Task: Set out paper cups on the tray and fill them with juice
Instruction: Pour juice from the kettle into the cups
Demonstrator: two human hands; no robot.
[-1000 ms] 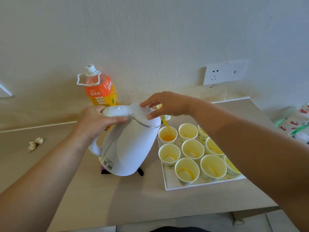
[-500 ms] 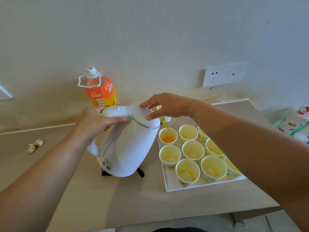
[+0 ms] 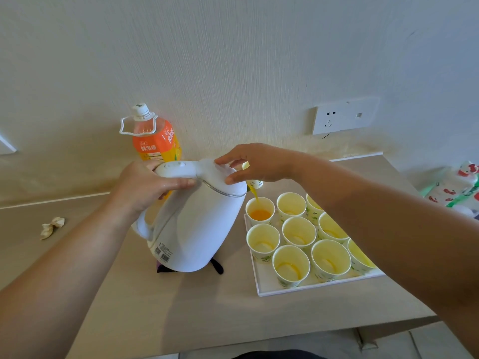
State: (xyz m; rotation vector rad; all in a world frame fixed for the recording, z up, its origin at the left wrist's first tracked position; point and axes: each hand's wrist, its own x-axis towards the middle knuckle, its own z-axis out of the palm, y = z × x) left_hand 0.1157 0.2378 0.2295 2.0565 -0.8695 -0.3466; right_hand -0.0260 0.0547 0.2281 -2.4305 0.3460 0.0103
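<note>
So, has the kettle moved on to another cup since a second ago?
No. Judged against the tray, the kettle is pouring into the same back-left cup as a second ago.

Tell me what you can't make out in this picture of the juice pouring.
Head view:
Juice level inside the white kettle: its opaque wall hides it.
Paper cups in the right column of the tray: the right forearm covers most of them.
Small item behind the right hand: mostly hidden.
Dark thing under the kettle: only its ends show.
Red-and-white package: cut off by the right edge.
</note>
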